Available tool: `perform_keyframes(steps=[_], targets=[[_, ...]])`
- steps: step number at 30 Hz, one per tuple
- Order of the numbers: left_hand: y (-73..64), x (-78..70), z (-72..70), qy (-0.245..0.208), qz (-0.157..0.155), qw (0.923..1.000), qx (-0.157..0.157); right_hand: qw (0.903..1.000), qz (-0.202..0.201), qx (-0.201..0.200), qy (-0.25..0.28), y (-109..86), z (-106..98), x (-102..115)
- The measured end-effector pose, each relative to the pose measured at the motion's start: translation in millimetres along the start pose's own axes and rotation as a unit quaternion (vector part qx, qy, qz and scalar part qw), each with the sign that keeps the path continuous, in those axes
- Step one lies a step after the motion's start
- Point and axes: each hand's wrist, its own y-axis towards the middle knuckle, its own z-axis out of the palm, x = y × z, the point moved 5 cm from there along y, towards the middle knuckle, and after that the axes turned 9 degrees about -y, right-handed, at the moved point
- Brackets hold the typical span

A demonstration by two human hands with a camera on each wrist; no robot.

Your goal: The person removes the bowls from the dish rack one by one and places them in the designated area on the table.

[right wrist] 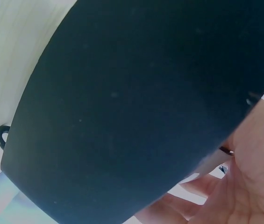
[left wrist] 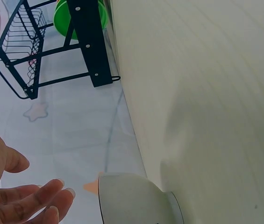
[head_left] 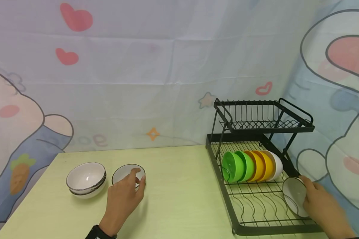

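Observation:
In the head view my left hand (head_left: 124, 194) hovers over a white bowl (head_left: 119, 173) with a dark rim, standing upright on the table. The left wrist view shows the fingers loosely bent, with a gap between the hand (left wrist: 24, 198) and that bowl (left wrist: 132, 200). My right hand (head_left: 327, 205) pinches another dark-rimmed white bowl (head_left: 294, 197) at its right edge, tilted on its side in the front right of the black dish rack (head_left: 233, 212). The rack's side wall (right wrist: 122, 112) hides most of this grip in the right wrist view; part of the hand (right wrist: 234, 186) shows below it.
Left of my left hand, white bowls (head_left: 86, 179) are stacked. Green bowls (head_left: 233, 167), yellow bowls (head_left: 262, 166) and a white bowl (head_left: 277, 166) stand on edge in a row inside the rack. An upper wire shelf (head_left: 263, 116) overhangs the rack's back part.

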Motion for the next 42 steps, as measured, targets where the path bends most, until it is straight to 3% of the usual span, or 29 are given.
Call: perform_keyframes(steps=[17, 42], targets=[[2.2, -4.2, 2.0, 0.006, 0.017, 0.9998, -0.009, 0.9985, 0.027, 0.047, -0.004, 3.9, 7.3, -8.1], [0.1, -6.7, -4.9, 0.002, 0.013, 0.9998, -0.014, 0.9986, 0.039, 0.036, 0.0, 6.3, 10.1, -5.9]])
